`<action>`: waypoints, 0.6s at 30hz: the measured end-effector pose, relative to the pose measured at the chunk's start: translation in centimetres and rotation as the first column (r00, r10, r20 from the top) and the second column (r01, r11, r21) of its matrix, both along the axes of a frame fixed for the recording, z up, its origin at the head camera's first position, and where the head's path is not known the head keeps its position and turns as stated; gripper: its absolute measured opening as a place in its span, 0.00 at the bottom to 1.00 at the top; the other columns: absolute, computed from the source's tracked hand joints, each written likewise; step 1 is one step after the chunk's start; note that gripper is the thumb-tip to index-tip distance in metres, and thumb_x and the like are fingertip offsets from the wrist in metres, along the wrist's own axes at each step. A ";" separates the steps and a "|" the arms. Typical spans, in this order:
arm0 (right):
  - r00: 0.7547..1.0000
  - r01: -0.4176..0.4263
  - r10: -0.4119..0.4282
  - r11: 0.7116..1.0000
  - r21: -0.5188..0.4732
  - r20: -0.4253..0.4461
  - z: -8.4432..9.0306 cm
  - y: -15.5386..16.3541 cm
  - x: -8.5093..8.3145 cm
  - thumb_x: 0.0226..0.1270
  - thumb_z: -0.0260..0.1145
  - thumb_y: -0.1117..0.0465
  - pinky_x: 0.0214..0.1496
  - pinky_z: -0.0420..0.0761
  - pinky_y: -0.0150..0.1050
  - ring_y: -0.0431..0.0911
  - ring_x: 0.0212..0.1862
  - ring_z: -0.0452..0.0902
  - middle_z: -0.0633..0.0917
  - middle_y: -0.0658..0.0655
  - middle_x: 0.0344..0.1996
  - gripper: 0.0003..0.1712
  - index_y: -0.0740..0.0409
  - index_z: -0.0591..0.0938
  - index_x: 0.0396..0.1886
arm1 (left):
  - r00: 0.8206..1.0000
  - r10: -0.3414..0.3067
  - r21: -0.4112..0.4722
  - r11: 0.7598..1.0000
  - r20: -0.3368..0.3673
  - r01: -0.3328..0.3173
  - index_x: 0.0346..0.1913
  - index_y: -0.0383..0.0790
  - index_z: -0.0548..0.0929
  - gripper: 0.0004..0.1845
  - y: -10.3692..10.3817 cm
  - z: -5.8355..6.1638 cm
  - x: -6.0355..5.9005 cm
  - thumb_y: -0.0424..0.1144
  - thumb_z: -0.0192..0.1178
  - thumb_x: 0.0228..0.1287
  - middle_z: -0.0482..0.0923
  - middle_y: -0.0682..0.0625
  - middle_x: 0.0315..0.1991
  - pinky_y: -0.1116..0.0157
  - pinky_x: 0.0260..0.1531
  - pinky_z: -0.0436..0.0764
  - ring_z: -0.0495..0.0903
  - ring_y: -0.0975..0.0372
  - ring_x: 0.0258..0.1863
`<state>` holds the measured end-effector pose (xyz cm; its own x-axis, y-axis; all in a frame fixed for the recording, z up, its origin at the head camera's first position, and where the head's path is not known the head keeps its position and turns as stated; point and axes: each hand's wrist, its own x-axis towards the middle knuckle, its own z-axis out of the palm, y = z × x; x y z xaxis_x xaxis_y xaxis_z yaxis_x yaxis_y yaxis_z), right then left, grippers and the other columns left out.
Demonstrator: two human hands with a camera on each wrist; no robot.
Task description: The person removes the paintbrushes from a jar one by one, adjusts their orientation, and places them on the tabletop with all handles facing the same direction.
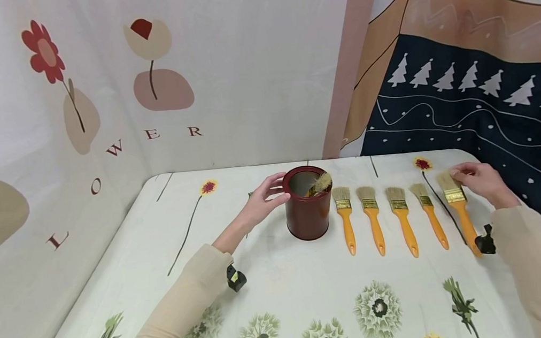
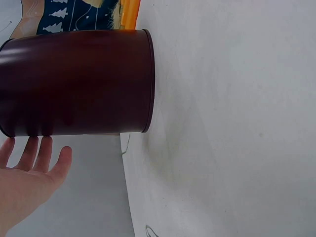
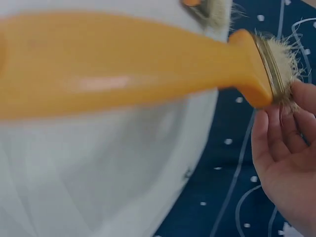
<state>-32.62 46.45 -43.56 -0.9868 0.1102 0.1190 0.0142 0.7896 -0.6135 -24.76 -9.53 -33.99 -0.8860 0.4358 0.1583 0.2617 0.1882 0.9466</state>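
Observation:
A dark red can (image 1: 307,217) stands upright on the table. Inside it is a paintbrush with its bristles (image 1: 322,181) up at the rim. My left hand (image 1: 267,199) is at the can's left side, its fingertips touching the wall near the top, as the left wrist view also shows. At the far right, my right hand (image 1: 481,180) pinches a wide paintbrush (image 1: 461,211) by its pale bristles. Its orange handle (image 3: 113,64) looms close in the right wrist view and points back toward me. Whether that brush is fully off the table I cannot tell.
Several more orange-handled paintbrushes lie in a row between the can and my right hand, among them one beside the can (image 1: 347,226) and a narrow one (image 1: 431,219). Printed cloth covers the table (image 1: 281,286), and a patterned curtain (image 1: 252,74) hangs behind.

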 end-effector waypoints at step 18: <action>0.994 0.079 -0.080 0.997 0.022 0.072 3.5 -6.8 4.3 0.66 0.47 0.57 0.39 0.69 0.48 0.59 0.38 0.66 0.72 0.73 0.40 0.23 0.77 0.70 0.45 | 1.000 -0.012 0.010 1.000 -0.007 0.012 0.64 0.35 0.58 0.29 0.1 0.2 0.1 0.34 0.55 0.61 0.63 0.39 0.57 0.58 0.51 0.67 0.63 0.51 0.56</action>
<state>-28.32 39.66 -40.01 -0.9811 0.1871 0.0499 0.1216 0.7958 -0.5932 -24.64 -9.45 -33.83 -0.8796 0.4448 0.1686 0.2702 0.1753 0.9467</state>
